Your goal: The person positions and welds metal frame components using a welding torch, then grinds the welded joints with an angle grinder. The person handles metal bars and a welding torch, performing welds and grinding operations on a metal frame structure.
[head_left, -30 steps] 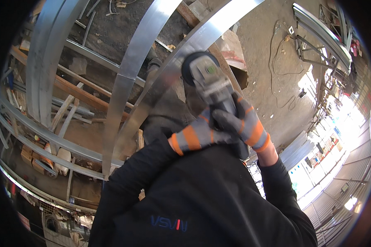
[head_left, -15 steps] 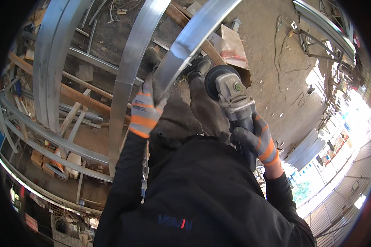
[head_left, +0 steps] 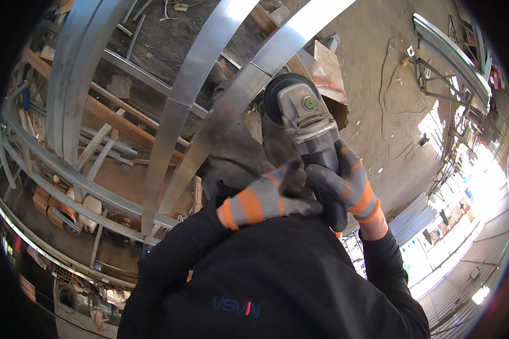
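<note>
My right hand (head_left: 350, 186), in a grey and orange work glove, wraps around the dark body of an angle grinder (head_left: 308, 116). Its round black disc points up and left, beside a shiny metal beam (head_left: 237, 90) with a seam across it. My left hand (head_left: 260, 198), gloved alike, is held in front of my body with its fingers apart, close to the grinder's handle. Whether its fingertips touch the handle I cannot tell. Left of that beam runs a second metal beam (head_left: 181, 96), also with a seam.
More curved metal beams (head_left: 76, 73) stand at the left, joined to long curved rails (head_left: 96, 198). Wooden planks and offcuts (head_left: 99, 141) lie below them. A cardboard box (head_left: 328, 73) sits past the grinder. On the right are a cable (head_left: 387, 101) on the floor and stacked metal profiles (head_left: 452, 53).
My left hand has let go of the metal beam and come right and down toward the grinder's handle. The grinder has shifted slightly left and up in my right hand.
</note>
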The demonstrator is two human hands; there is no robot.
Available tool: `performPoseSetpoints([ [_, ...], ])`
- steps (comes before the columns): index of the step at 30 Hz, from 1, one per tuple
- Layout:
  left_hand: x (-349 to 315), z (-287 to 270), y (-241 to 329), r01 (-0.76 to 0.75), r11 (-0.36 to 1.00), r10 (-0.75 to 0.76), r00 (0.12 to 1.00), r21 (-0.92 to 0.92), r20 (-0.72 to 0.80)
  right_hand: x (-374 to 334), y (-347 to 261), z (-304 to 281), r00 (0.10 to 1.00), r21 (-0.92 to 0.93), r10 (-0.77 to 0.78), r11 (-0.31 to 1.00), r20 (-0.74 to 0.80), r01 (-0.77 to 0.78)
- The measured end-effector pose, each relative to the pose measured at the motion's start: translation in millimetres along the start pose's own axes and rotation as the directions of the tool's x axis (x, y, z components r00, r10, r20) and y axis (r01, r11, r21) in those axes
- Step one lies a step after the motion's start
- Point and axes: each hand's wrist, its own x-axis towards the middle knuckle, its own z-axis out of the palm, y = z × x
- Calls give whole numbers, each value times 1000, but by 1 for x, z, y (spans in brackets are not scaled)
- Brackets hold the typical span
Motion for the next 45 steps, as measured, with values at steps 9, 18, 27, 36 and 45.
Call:
performPoseSetpoints([
  [9, 38, 10, -31, -204, 901, 182, 979, -382, -94, 31, 9, 15, 996, -192, -89, 978, -8, 85],
  [18, 32, 1, -13, -167, 927, 128, 983, -335, -133, 42, 2, 33, 988, -195, -143, 972, -64, 128],
  [27, 29, -10, 1, -208, 969, 194, 974, -131, -116, 47, -4, 39, 988, -256, -150, 957, -41, 135],
  [36, 28, -11, 0, -182, 946, 156, 981, -268, -117, 46, -7, 41, 987, -246, -153, 959, -42, 138],
  [45, 30, -9, 2, -114, 972, 100, 992, -204, -78, 44, -8, 36, 996, -384, -85, 920, 4, 80],
])
